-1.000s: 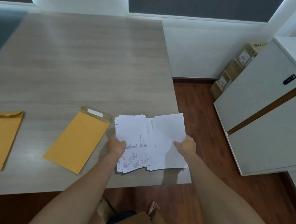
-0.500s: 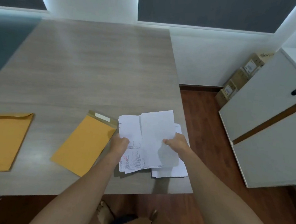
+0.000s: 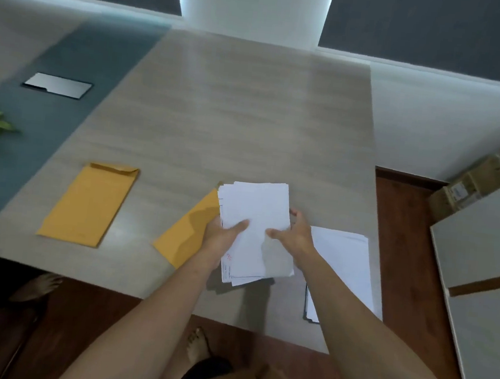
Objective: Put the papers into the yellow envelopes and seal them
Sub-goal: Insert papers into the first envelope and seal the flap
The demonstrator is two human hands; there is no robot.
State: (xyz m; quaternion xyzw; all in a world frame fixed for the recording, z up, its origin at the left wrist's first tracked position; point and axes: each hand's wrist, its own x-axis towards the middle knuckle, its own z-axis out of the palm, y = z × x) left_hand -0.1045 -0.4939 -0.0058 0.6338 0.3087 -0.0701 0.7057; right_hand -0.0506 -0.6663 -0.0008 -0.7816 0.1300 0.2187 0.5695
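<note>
1. One wide wooden table (image 3: 235, 111) fills most of the view, with a dark blue-grey strip along its left part.
2. To the right, a white cabinet (image 3: 485, 273) is seen on the reddish floor, with cardboard boxes (image 3: 482, 178) stacked behind it against the wall.
3. A second pile of white sheets (image 3: 348, 266) is laid flat at the table's near right corner, partly covered by the right forearm.
4. Two yellow envelopes are seen: a left envelope (image 3: 88, 204) lying flat and apart from the hands, flap folded, and a nearer envelope (image 3: 186, 235) partly hidden under the held papers and the left wrist.
5. A stack of papers (image 3: 255, 214) is held just above the table near its front edge, slightly fanned at the bottom.
6. The left hand (image 3: 223, 235) is closed on the stack's left edge, thumb on top.
7. The right hand (image 3: 296, 239) is closed on its right edge, thumb on top, fingers behind.
</note>
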